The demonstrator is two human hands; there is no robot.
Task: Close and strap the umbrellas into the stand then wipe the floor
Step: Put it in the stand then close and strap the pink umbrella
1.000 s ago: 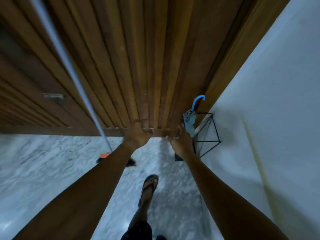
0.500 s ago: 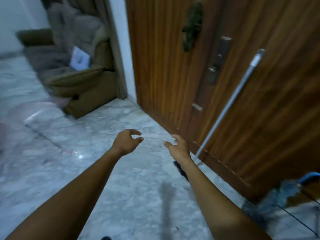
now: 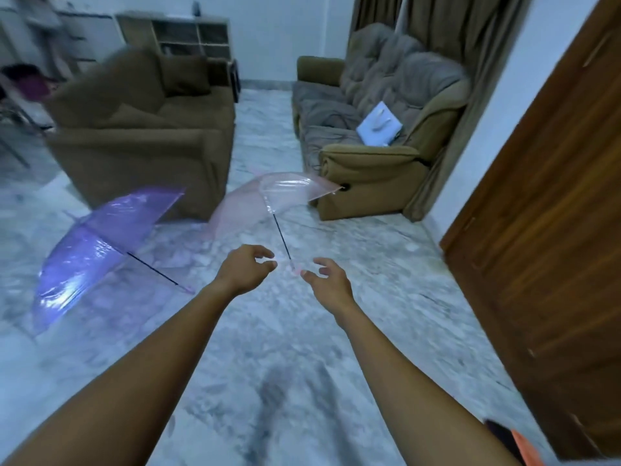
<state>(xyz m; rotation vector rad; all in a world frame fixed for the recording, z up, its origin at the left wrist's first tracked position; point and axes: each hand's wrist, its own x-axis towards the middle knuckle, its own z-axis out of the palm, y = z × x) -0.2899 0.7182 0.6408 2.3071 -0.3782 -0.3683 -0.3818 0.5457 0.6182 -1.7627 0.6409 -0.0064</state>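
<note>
Two open see-through umbrellas lie on the marble floor point(image 3: 369, 264). The purple umbrella point(image 3: 97, 243) rests on its side at the left, its dark shaft pointing toward me. A pink umbrella point(image 3: 275, 196) lies in the middle, between the two sofas, with its shaft running down to a pale handle point(image 3: 295, 269). My left hand point(image 3: 247, 269) and my right hand point(image 3: 327, 280) hover on either side of that handle, fingers curled and apart, holding nothing. The umbrella stand is out of view.
A brown armchair point(image 3: 141, 129) stands at the back left and a brown sofa point(image 3: 376, 129) with a white bag point(image 3: 379, 129) at the back right. The wooden door point(image 3: 554, 230) fills the right side. A black and orange mop head point(image 3: 514, 442) shows at the bottom right corner.
My view has swung from the door, stand and mop round to the living room. Both hands have left the door and now reach toward the pink umbrella's handle.
</note>
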